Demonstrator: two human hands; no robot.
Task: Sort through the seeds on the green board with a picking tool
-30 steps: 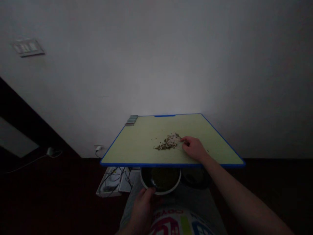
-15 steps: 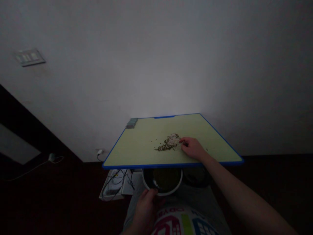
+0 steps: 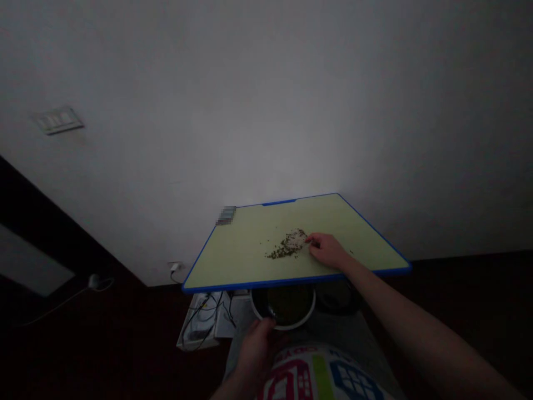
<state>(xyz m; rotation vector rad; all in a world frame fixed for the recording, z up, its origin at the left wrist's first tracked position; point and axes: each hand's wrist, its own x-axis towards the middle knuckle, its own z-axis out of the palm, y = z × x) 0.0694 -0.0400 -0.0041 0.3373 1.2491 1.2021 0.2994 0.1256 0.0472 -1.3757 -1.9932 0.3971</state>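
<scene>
Grain pile (image 3: 291,243), pale + dark bits mixed, sits on the table (image 3: 333,214) just left of the R hand (image 3: 327,250), a few strays farther left. R hand: thumb + fingers bunched at pile's edge; can't tell if anything's btwn them, too dim. L hand (image 3: 258,337), below + nearer the body, has its thumb on the near rim of the bowl (image 3: 293,326); other fingers mostly hidden, looks like a rim grip. Dark contents (image 3: 291,303) in there, can't ID. Handling (my guess): grains near weightless, hard, dry, prob roll/skid on the smooth top; not fragile but easy to scatter w/ a knuckle brush. Best hold: thumb + index tip pinch on edge grains by the R fingertips. Bowl prob stiff, slick, heavier w/ the fill; rim at L thumb is a good spot, keep lvl b/c loose contents spill.
</scene>
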